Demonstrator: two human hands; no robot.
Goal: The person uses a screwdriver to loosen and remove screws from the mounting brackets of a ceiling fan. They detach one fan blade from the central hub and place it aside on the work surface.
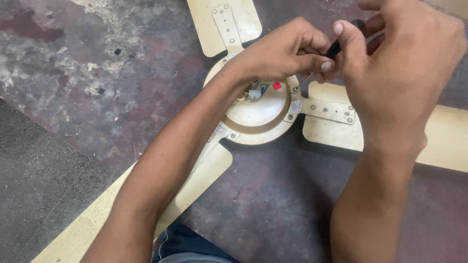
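cream ceiling fan under both hands

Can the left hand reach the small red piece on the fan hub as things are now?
Probably yes. The left hand is just above the fan hub, and the red piece lies uncovered below its fingers, though both hands are busy pinching a black tool.

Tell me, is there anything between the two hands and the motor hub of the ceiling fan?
Nothing visible blocks them. The left hand and right hand pinch a thin black tool together just above the cream motor hub. The hub's wires and red piece lie exposed below the left hand.
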